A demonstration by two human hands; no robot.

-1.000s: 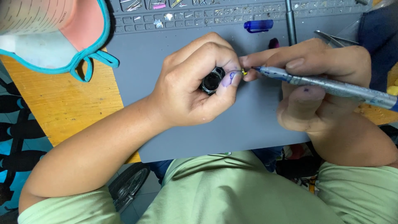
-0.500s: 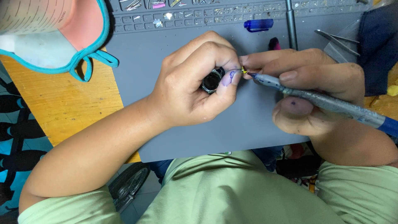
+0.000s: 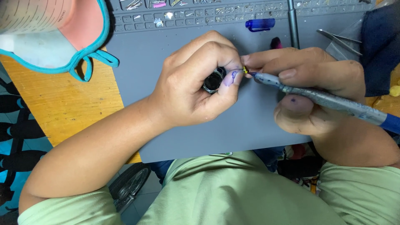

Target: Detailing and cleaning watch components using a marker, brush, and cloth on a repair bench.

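My left hand (image 3: pixel 196 83) is curled around a small round black part (image 3: pixel 214 80) with a glassy face, pinched between thumb and fingers over a grey work mat (image 3: pixel 246 125). A tiny yellow piece (image 3: pixel 246 70) shows at my left thumb tip, which has a purple mark on it. My right hand (image 3: pixel 308 89) grips a slim grey tool with a blue end (image 3: pixel 329 100). Its tip touches the yellow piece next to the black part. Both hands meet above the middle of the mat.
The mat's far edge has small compartments (image 3: pixel 200 12) holding tiny screws and parts. A blue cap-like piece (image 3: pixel 260 24), a metal rod (image 3: pixel 293 25) and tweezers (image 3: pixel 333 38) lie at the back. A pink and teal object (image 3: pixel 54 33) sits on the wooden table (image 3: pixel 62 104). Dark blue cloth (image 3: pixel 381 46) lies right.
My right hand has tilted the tool so its blue end drops lower to the right. The tip stays at the yellow piece. My left hand holds the black part still.
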